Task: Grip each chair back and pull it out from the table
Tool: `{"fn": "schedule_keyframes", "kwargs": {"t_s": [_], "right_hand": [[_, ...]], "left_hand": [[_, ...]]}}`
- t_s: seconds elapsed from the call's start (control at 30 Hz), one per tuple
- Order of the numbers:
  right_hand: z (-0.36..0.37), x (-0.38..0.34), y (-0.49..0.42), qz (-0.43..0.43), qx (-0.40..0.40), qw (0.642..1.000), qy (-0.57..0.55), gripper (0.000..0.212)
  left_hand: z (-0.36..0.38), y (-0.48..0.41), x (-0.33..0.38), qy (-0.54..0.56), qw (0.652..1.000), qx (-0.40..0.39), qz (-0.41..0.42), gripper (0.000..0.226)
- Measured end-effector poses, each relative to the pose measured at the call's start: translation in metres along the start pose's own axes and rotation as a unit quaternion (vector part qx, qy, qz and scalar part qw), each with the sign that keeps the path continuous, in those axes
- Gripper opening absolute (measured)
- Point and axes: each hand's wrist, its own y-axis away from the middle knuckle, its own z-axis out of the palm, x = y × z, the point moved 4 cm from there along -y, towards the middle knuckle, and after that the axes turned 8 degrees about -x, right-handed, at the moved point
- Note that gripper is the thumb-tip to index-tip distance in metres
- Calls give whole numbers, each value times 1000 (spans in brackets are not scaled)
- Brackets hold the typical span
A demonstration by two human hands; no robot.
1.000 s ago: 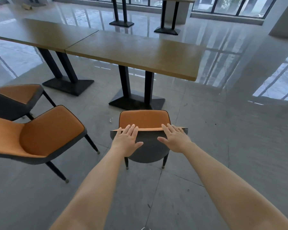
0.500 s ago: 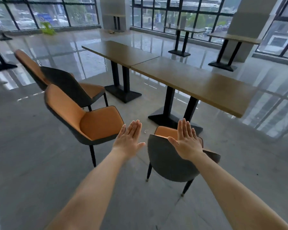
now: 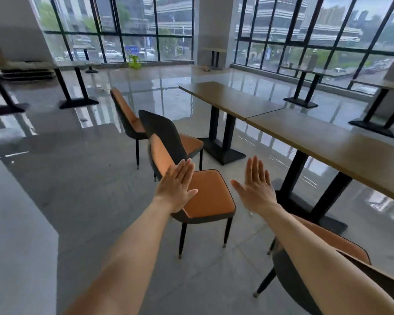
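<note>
Both my arms reach forward with flat, straight fingers and hold nothing. My left hand (image 3: 176, 186) hovers in front of an orange-seated chair (image 3: 210, 196) with a dark shell, over its seat's left edge. My right hand (image 3: 257, 186) hangs in the air to the right of that seat, between it and a long wooden table (image 3: 328, 142). Under my right forearm stands another orange and dark chair (image 3: 328, 244), partly hidden by the arm.
Two more orange chairs (image 3: 168, 133) stand behind the near one. A second wooden table (image 3: 228, 96) joins the long one end to end. Further tables (image 3: 75, 64) stand at the left and by the windows. A green stool (image 3: 134, 61) is far back. The floor is glossy grey tile.
My hands have left the back of the chair they rested on and now hang free. The view has swung left and up, so that chair lies under my right arm.
</note>
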Motion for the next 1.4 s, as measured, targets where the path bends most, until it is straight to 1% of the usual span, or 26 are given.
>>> {"fn": "schedule_keyframes", "kwargs": {"t_s": [0.1,0.17,0.4,0.47,0.57,0.7,0.9,0.97,1.1,1.2,1.27,1.33,1.4], "right_hand": [[6,-58,-42,-10,9,1000,-6,74],[13,-94,-68,-21,1,1000,-7,74],[23,-206,-185,-59,-1,998,-1,78],[26,-229,-214,-72,1,997,2,78],[36,-257,-270,-82,2,997,8,78],[33,-275,-347,-49,29,998,-5,78],[40,-281,-423,10,22,1000,-17,76],[40,-273,-438,36,23,999,-12,76],[44,-251,-457,126,18,991,-31,75],[58,-240,-465,205,19,978,-30,71],[71,-237,-469,260,17,965,-29,72],[84,-239,-470,315,2,948,-53,76],[102,-249,-468,368,-20,924,-100,81]], "left_hand": [[4,-12,-68,20,999,8,-27,71],[7,-16,-110,37,998,5,-45,72],[17,-47,-248,32,995,8,-93,70],[20,-62,-274,21,996,1,-92,70],[24,-107,-319,13,996,7,-87,70],[19,-182,-360,14,998,8,-53,70],[26,-287,-398,-56,998,-6,40,70],[35,-320,-398,-68,995,-18,74,70],[54,-381,-380,-68,981,-47,175,73],[61,-419,-364,-67,959,-59,270,76],[67,-440,-356,-66,937,-67,335,78],[74,-455,-353,-67,911,-76,401,83],[83,-464,-355,-87,877,-82,466,88]]}}
